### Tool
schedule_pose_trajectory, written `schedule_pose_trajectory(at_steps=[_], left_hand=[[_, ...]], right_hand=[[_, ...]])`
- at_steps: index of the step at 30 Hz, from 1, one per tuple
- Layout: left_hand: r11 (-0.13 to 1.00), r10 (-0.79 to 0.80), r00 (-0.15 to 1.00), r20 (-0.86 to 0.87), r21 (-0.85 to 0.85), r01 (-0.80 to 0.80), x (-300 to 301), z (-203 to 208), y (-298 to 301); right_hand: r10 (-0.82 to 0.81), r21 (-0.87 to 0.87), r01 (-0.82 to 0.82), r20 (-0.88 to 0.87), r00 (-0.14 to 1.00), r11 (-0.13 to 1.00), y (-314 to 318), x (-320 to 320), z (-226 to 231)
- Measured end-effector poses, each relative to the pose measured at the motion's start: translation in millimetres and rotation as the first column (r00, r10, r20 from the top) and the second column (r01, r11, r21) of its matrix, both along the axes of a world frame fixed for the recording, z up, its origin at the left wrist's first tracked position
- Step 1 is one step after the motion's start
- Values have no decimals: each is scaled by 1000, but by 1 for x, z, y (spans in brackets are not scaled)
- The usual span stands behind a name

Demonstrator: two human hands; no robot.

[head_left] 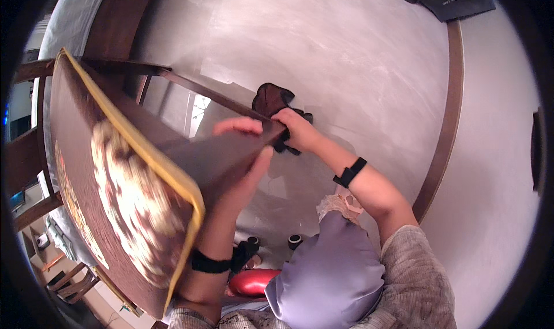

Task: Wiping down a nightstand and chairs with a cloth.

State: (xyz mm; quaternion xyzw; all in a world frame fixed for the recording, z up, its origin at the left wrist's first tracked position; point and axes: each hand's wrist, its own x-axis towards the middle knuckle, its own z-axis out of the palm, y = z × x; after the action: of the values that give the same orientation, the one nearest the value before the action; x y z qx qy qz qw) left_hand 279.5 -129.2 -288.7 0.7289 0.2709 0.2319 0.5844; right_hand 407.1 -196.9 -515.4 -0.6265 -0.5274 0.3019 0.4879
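Note:
A dark wooden chair [216, 156] is tilted up at my left. Its brown seat cushion [75, 127] has yellow piping and a blurred cream pattern. My left hand [254, 141] wraps round the broad dark wooden part, fingers over the top and thumb on the near side. At the far end of that wood, my right hand [297, 130] closes its fingers on the tip. Right behind it on the floor lies a black mesh-like item with straps [271, 100]; I cannot tell whether the hand touches it.
Grey marbled floor [346, 46] stretches ahead, bounded at right by a brown skirting board [447, 150] and white wall. A black bag [456, 0] lies at the far right. Lavender cloth [329, 271] and a shiny red thing [254, 281] are close to my body. Another chair [75, 283] stands lower left.

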Motion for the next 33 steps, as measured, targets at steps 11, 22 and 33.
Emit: schedule_pose_trajectory(at_steps=[11, 22, 33], left_hand=[[987, -137, 990, 42, -74, 140, -35, -5, -31], [988, -141, 963, 229, -36, 153, -44, -8, -26], [982, -163, 956, 245, -50, 181, -52, -19, -21]], right_hand=[[220, -206, -250, -160, 962, 946, 23, 7, 47], [357, -404, -360, -85, 930, 841, 98, -36, 41], [128, -227, -110, 66, 990, 968, 240, -72, 48]])
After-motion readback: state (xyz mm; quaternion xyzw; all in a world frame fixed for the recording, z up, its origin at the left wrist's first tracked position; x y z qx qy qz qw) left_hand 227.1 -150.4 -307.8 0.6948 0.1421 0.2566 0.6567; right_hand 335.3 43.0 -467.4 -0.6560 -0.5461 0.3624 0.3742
